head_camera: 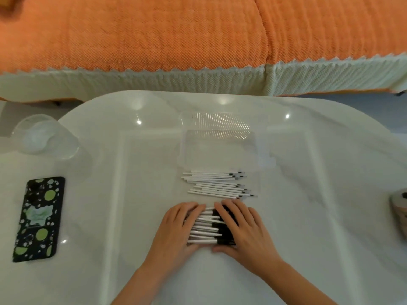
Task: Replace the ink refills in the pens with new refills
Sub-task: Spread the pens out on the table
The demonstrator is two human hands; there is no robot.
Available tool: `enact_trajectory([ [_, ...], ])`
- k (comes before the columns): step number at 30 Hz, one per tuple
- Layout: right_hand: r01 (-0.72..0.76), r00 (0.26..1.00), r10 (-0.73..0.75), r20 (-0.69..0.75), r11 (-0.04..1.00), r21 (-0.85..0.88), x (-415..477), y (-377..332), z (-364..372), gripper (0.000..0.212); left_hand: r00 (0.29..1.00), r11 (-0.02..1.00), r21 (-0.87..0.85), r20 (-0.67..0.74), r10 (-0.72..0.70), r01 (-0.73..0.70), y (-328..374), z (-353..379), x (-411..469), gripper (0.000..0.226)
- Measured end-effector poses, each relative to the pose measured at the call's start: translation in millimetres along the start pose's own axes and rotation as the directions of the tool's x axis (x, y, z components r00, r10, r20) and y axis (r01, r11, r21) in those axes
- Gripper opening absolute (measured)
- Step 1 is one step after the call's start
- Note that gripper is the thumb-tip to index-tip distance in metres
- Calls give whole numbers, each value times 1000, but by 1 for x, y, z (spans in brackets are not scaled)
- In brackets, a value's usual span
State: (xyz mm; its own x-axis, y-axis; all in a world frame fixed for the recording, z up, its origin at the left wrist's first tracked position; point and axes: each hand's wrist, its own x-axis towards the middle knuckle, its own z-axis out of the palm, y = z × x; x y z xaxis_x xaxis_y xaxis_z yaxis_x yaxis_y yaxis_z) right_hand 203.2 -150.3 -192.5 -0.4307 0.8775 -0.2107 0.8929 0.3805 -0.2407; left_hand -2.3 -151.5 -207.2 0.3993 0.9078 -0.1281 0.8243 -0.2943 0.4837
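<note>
The pens (206, 227) lie in a tight bundle near the middle of the counter (110, 194), toward its near edge. They have white barrels and black caps and run side by side from left to right. Both hands rest on the bundle with fingers fairly straight and spread, gripping nothing. The left hand (176, 225) covers the white barrel ends, and the right hand (242, 227) lies over the black caps, its thumb along the near side of the pile.

Just beyond the hands sits a loose stack of refills (215, 183), thin white sticks with dark tips pointing right. They lie at the near side of a clear box (220, 146); whether they are inside it or just in front of it cannot be told.

Near the left edge lies a phone (39, 219) in a black case with green spots. A clear cup (44, 135) stands at the far left corner. Orange cushions (154, 29) run along beyond the far edge.
</note>
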Motion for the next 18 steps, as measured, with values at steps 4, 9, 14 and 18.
enact_trajectory([
  [4,25,1000,-25,-9,1000,8,-2,2,9,93,994,996,-9,-58,88,-89,-12,9,-5,73],
  [9,171,975,-174,-139,985,-32,3,8,17,102,962,974,58,-155,224,-218,-20,17,-7,79],
  [14,284,924,-307,-230,950,-130,16,16,23,90,946,954,182,-180,271,-238,-24,26,-5,82],
  [18,270,899,-316,-303,945,-184,16,18,29,83,938,926,293,-175,299,-240,-28,30,-1,81],
])
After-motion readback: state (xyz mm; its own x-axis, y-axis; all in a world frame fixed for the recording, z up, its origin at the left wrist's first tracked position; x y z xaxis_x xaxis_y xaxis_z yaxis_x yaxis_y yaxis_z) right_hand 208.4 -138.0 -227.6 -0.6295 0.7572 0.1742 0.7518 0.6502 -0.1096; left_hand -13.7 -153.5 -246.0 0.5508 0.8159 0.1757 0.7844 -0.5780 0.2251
